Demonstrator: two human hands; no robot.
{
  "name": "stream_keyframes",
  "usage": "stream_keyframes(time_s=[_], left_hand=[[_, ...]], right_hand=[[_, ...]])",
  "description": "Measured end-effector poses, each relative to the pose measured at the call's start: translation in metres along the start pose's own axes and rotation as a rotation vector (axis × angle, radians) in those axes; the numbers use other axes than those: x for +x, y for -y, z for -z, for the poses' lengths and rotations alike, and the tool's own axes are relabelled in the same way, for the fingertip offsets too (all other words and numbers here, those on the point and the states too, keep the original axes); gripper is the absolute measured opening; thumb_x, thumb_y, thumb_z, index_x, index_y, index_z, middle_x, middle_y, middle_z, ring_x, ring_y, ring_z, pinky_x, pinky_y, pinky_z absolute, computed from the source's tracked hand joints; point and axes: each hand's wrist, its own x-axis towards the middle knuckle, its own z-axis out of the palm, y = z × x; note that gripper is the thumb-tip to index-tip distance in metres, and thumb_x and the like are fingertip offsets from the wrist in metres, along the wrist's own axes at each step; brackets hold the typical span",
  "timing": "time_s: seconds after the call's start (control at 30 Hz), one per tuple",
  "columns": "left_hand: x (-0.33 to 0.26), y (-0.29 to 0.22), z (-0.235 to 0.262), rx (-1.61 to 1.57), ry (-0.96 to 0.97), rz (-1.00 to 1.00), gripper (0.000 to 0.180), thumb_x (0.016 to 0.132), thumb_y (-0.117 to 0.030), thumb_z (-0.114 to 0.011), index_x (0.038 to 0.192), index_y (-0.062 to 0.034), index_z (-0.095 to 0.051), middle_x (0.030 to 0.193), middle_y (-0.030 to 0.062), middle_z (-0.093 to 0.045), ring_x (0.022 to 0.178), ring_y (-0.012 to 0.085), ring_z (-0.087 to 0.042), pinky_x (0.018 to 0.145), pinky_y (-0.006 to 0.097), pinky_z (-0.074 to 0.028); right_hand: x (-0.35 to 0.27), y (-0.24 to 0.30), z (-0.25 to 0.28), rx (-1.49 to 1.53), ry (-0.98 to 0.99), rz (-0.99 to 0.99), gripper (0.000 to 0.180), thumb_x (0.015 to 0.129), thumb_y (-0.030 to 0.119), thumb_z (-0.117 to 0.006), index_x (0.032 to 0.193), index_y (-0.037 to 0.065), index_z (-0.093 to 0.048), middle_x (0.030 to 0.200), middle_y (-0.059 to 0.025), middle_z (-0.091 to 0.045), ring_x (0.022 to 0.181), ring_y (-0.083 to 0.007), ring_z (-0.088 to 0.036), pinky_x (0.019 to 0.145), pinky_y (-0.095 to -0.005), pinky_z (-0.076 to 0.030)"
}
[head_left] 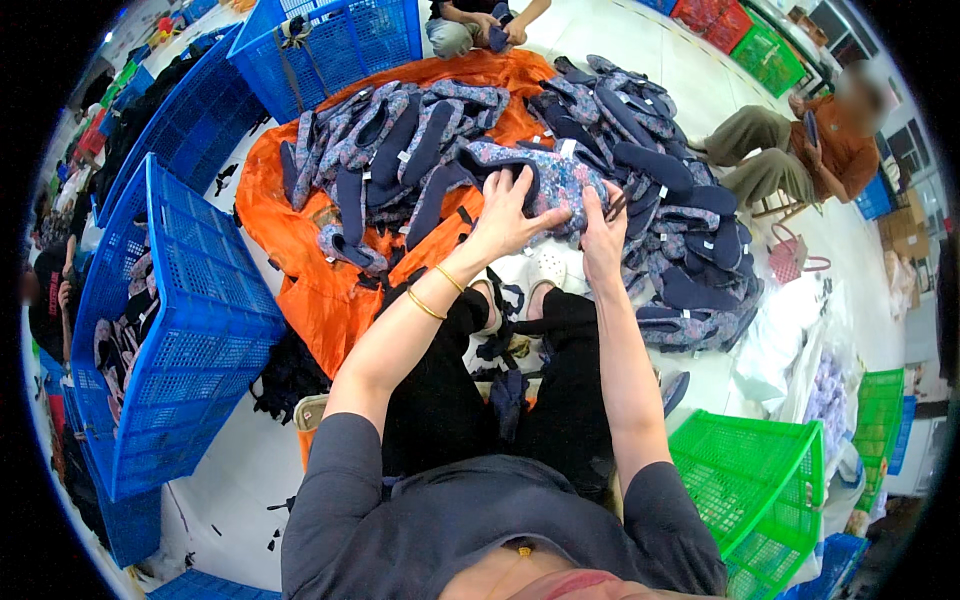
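Note:
A floral blue-and-pink slipper [570, 183] with a dark lining is held up in front of me over the pile. My left hand [508, 216] grips its near left side, fingers at the dark opening and thumb stretched along the patterned upper. At the slipper's right end, my right hand [603, 238] is closed with its thumb up, around what looks like small dark thread snips [618, 206]. The slipper's far side and part of the right hand's grip are hidden. Beyond both hands lie heaps of similar floral slippers [375, 125] with navy soles.
An orange sheet [300, 270] lies under the left heap. Blue crates [200, 340] stand at left, with another blue crate [340, 50] behind. A green crate [745, 475] sits at lower right. One person [810, 150] sits at right; another person's hands [500, 28] work at the far side.

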Motion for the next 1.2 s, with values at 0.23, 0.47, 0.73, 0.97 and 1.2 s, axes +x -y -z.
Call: stream_keyframes(time_s=[0.23,0.47,0.73,0.97,1.2], left_hand=[[-0.002,-0.005,0.004,-0.635,0.106,0.142,0.092,0.070,-0.044,-0.082,0.135,0.0044,-0.038,0.130,0.0202,-0.047,0.123,0.0296,-0.046,0.104,0.040,-0.037],[-0.012,-0.027,0.033,-1.177,0.223,0.217,0.072,0.078,-0.022,-0.081,0.135,-0.0038,-0.040,0.124,0.0055,-0.053,0.111,0.0131,-0.053,0.094,0.028,-0.045],[-0.006,-0.018,0.038,-1.228,0.212,0.217,0.060,0.081,-0.008,-0.074,0.133,-0.0017,-0.044,0.117,0.0053,-0.060,0.104,0.0112,-0.059,0.091,0.027,-0.049],[-0.009,-0.008,0.052,-1.253,0.451,0.233,0.059,0.079,0.000,-0.070,0.133,-0.0002,-0.046,0.114,0.0062,-0.062,0.098,0.0125,-0.061,0.091,0.028,-0.048],[-0.014,-0.002,0.048,-1.227,0.499,0.238,0.064,0.078,0.000,-0.071,0.137,0.0003,-0.044,0.117,0.0053,-0.061,0.103,0.0115,-0.059,0.093,0.027,-0.046]], right_hand=[[-0.017,0.015,-0.018,0.335,0.037,-0.150,0.027,0.094,0.009,-0.060,0.118,0.000,-0.051,0.099,-0.0016,-0.059,0.086,-0.0077,-0.056,0.077,-0.0232,-0.047],[-0.022,0.035,-0.026,0.288,0.195,-0.214,0.030,0.093,0.018,-0.064,0.117,0.003,-0.055,0.080,0.0040,-0.058,0.049,-0.0002,-0.043,0.035,-0.0166,-0.029],[-0.003,0.034,0.002,-0.331,0.219,0.072,0.049,0.078,0.023,-0.080,0.117,0.002,-0.058,0.098,-0.0020,-0.057,0.080,-0.0102,-0.054,0.067,-0.0231,-0.042],[0.014,0.042,0.020,-0.386,0.601,0.030,0.072,0.070,0.026,-0.084,0.129,-0.001,-0.053,0.124,-0.0124,-0.059,0.113,-0.0187,-0.056,0.098,-0.0307,-0.042],[0.008,0.051,0.015,-0.361,0.740,-0.213,0.056,0.074,0.019,-0.081,0.121,-0.001,-0.057,0.110,-0.0050,-0.062,0.099,-0.0122,-0.056,0.090,-0.0279,-0.045]])
